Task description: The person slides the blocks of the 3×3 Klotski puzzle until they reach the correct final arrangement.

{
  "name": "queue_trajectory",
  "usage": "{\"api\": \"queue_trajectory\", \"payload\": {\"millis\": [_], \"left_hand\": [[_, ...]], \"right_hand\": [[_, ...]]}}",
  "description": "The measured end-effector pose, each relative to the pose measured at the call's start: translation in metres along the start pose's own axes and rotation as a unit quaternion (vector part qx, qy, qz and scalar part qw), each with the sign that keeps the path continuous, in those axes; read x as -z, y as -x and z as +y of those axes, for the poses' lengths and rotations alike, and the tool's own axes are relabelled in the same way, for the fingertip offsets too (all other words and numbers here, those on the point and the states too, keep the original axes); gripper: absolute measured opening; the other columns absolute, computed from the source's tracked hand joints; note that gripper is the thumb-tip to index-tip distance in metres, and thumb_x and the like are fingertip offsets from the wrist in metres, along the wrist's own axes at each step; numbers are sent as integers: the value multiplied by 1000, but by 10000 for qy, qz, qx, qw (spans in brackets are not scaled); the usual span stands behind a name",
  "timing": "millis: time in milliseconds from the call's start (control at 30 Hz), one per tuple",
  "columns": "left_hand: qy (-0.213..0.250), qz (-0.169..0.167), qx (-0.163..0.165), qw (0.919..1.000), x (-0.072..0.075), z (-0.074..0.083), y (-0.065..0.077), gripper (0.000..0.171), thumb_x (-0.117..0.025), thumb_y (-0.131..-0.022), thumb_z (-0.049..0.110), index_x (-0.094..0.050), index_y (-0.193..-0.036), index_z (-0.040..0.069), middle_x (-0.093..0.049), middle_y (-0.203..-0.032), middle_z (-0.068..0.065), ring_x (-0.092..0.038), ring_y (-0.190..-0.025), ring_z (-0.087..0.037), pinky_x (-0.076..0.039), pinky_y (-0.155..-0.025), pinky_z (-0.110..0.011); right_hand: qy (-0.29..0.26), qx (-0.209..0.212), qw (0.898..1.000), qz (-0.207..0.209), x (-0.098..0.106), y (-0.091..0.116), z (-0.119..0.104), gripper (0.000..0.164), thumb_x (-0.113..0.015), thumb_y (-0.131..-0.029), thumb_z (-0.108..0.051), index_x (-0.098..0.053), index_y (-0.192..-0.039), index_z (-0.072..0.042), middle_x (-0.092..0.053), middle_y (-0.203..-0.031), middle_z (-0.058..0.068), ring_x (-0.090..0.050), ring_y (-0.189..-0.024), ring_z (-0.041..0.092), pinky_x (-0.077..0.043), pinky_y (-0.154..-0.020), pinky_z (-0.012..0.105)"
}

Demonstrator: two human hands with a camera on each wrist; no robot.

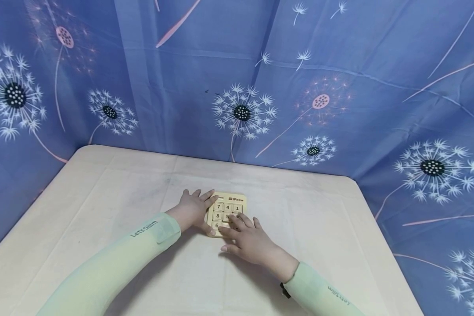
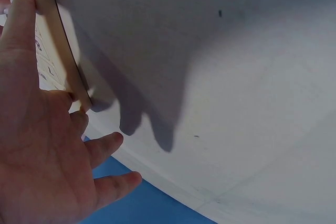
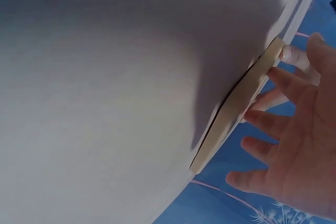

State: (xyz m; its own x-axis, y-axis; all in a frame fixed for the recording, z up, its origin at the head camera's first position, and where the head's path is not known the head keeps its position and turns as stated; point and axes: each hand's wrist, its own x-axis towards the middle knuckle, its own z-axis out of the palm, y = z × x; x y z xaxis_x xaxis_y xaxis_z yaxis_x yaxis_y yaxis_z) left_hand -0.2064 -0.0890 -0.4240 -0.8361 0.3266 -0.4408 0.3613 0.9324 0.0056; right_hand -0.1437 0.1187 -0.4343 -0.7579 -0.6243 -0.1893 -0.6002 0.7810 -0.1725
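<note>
A pale yellow number sliding puzzle [image 1: 228, 207] lies flat on the table, with 7, 4 and 1 along its top row and an 8 and a 6 down the left column. My left hand [image 1: 193, 210] rests along its left edge, thumb at the lower corner and the other fingers spread near the top corner. Over the lower right tiles is my right hand [image 1: 250, 241], its fingertips on the board and hiding several tiles. In the left wrist view the left thumb [image 2: 22, 19] lies on the puzzle's rim. The right wrist view shows the puzzle's side [image 3: 231, 108] beside spread fingers.
A light cloth covers the table [image 1: 134, 184], which has rounded far corners. Blue curtains [image 1: 189, 114] with dandelion prints hang behind it and at both sides. Pale green sleeves [image 1: 142, 245] cover both forearms.
</note>
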Motion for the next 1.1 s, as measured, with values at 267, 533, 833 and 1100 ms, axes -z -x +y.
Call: {"api": "queue_trajectory", "payload": {"millis": [267, 533, 833, 1100], "left_hand": [[-15, 40, -22, 10000, 1, 0, 2, 118, -74, -74, 76, -23, -165, 21, -15, -175, 0, -25, -159, -38, -26, -126, -65], [63, 24, 6, 10000, 2, 1, 2, 118, -74, -74, 76, -22, -165, 22, -14, -175, 1, -24, -159, -37, -24, -127, -65], [45, 51, 1, 10000, 2, 0, 3, 117, -75, -74, 75, -24, -164, 21, -17, -175, 0, -26, -158, -38, -26, -127, -65], [100, 24, 17, 9999, 2, 0, 3, 117, -75, -73, 74, -25, -164, 21, -16, -175, 1, -26, -159, -38, -25, -127, -65]], "right_hand": [[-7, -54, 10000, -25, -1, 1, 1, 57, -55, -100, -54, -54, -150, -27, -40, -164, 15, -33, -152, 47, -31, -117, 76], [-31, -72, 10000, -3, -2, 3, 4, 56, -55, -100, -54, -55, -149, -28, -40, -164, 16, -33, -152, 47, -31, -117, 76], [-133, -128, 9998, 37, -4, 6, 10, 55, -56, -100, -54, -55, -148, -27, -41, -163, 17, -33, -152, 47, -31, -116, 77], [-211, -176, 9996, 24, -4, 8, 12, 55, -55, -100, -54, -55, -149, -27, -40, -163, 17, -33, -152, 47, -30, -116, 78]]}}
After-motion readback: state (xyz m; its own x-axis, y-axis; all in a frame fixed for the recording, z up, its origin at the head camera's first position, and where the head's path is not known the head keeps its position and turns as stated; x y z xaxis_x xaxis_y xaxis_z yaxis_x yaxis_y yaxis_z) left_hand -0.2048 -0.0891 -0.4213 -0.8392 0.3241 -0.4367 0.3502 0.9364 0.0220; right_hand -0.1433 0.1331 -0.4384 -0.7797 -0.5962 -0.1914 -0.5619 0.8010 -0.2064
